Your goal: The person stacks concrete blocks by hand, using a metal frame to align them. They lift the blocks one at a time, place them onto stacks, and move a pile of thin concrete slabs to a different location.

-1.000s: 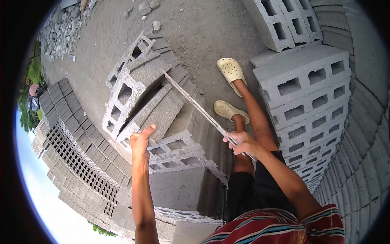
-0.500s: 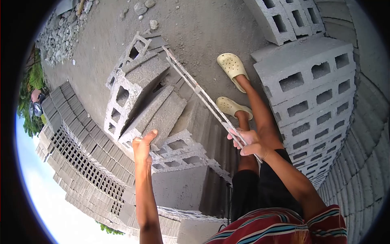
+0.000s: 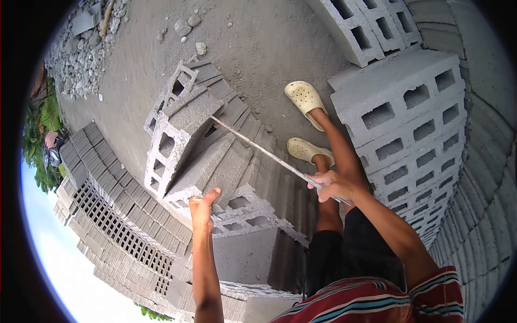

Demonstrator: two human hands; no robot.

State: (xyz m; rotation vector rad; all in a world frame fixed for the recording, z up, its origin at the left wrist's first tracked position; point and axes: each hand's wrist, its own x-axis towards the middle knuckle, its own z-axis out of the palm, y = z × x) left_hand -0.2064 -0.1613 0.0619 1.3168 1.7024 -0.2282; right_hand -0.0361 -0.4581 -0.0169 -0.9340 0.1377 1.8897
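One bar (image 3: 264, 152) is clenched in the right hand (image 3: 333, 187), slanting up and away to the left, its far tip at the top edge of a leaning block (image 3: 184, 141); whether they touch, I can't tell. The left hand (image 3: 202, 209) grasps the near end of another block (image 3: 203, 168), thumb on top, fingers round the edge.

Just beyond the left hand, that leaning block tilts with three openings showing, a dark gap beside it. Several more blocks crowd the pile (image 3: 221, 94) behind, too overlapped to count, and these stand between the left hand and the dirt ground (image 3: 253, 48).

Ahead of the right hand are two clogs (image 3: 304, 98), both worn. Right of that hand rises a tall stack (image 3: 414, 134), its top block showing three openings, with three blocks (image 3: 371, 27) side by side farther on.

Left of the left hand run long rows (image 3: 124, 199) of blocks. Far past it lie three larger stones (image 3: 183, 27) and a rubble heap (image 3: 81, 59).
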